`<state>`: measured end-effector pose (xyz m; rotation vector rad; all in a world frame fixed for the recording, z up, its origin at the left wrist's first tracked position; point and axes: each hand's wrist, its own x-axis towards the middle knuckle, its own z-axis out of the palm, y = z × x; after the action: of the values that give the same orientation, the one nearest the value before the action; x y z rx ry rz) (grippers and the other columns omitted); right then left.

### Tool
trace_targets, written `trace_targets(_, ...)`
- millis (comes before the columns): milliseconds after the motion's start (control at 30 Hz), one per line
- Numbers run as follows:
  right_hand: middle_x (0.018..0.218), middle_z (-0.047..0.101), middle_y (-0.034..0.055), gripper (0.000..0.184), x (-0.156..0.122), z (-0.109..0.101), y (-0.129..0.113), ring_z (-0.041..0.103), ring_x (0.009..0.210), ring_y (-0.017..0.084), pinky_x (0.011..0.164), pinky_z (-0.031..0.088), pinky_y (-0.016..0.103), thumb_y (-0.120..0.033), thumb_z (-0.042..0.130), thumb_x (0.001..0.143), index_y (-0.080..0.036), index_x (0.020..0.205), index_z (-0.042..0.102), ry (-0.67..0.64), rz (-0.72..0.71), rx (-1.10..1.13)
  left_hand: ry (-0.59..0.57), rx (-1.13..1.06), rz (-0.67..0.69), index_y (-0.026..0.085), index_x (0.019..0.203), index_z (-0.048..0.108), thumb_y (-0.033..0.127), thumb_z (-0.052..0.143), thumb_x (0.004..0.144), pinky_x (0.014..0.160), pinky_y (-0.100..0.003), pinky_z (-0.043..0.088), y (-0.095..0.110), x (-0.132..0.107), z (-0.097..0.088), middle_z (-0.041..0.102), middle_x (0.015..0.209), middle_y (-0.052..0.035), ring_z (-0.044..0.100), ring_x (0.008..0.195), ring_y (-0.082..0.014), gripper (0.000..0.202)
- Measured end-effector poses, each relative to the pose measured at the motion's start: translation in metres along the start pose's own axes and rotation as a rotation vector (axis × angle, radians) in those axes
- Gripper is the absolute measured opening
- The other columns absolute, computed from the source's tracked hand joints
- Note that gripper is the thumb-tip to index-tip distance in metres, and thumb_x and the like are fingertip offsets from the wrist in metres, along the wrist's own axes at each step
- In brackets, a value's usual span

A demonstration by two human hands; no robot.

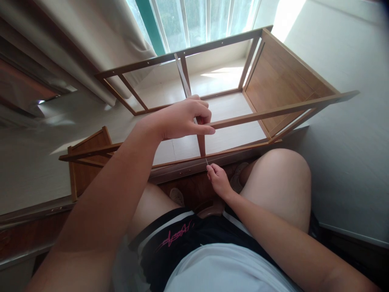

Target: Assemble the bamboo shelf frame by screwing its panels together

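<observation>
A brown wooden frame with slats and a solid end panel lies across the pale surface in front of me. My left hand reaches over it, fingers closed around the frame where a short crosspiece meets a long rail. Just below the crosspiece's near end, my right hand pinches a thin metal rod, whose tip points up at the joint. The rod's exact kind is too small to tell. A flat silvery metal strip runs inside the frame beyond my left hand.
Left of my forearm stands a smaller wooden panel joined to rails. A drawer front with a handle is under the surface edge, close to my knees. Beige curtains hang at the back left beside a bright window; a white wall bounds the right.
</observation>
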<state>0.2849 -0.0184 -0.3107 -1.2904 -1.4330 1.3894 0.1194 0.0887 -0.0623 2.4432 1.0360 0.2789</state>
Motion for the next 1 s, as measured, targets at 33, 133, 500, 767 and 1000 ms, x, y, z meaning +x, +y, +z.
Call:
trace_targets(33,0.057,0.047,-0.0032,0.041,0.000,0.000,0.000,0.043,0.054,0.013,0.055,0.033,0.026,-0.046,0.043,0.095,-0.021,0.063,0.043,0.001,-0.001,0.007,0.000,-0.002,0.000,0.019,0.064,0.057,0.043,0.062,0.081,0.093,-0.039,0.038,0.000,0.000,0.000,0.057,0.075,-0.0021,0.049,0.093,-0.0211,0.030)
trace_targets(133,0.057,0.047,-0.0029,0.041,0.000,0.001,-0.001,0.043,0.054,0.012,0.055,0.034,0.026,-0.046,0.044,0.095,-0.021,0.062,0.044,0.002,-0.001,0.042,0.005,-0.009,0.002,0.019,0.064,0.057,0.044,0.063,0.081,0.094,-0.040,0.038,0.000,0.000,0.000,0.056,0.074,-0.0021,0.049,0.092,-0.0211,0.031)
trace_targets(500,0.053,0.047,-0.0054,0.035,-0.001,0.012,0.000,0.031,0.038,0.007,0.037,0.021,0.021,-0.053,0.057,0.085,-0.020,0.073,0.050,-0.110,0.308,0.643,0.013,-0.018,-0.008,0.020,0.065,0.058,0.044,0.063,0.080,0.095,-0.038,0.038,0.000,0.000,0.001,0.058,0.075,-0.0025,0.049,0.093,-0.0212,0.029)
trace_targets(767,0.057,0.038,-0.0063,0.029,-0.004,0.008,-0.010,0.025,0.045,0.009,0.041,0.021,0.020,-0.045,0.057,0.088,-0.022,0.075,0.045,-0.278,0.446,1.041,0.014,-0.022,-0.002,0.020,0.065,0.058,0.044,0.063,0.080,0.096,-0.039,0.037,0.000,0.000,0.001,0.057,0.074,-0.0020,0.050,0.093,-0.0214,0.029)
trace_targets(1000,0.057,0.032,-0.0063,0.028,-0.003,0.005,-0.013,0.023,0.047,0.010,0.041,0.021,0.021,-0.043,0.050,0.091,-0.023,0.074,0.041,-0.318,0.498,1.030,0.013,-0.020,-0.003,0.020,0.065,0.058,0.046,0.064,0.079,0.094,-0.039,0.038,0.000,0.000,0.001,0.057,0.074,-0.0020,0.050,0.093,-0.0216,0.030)
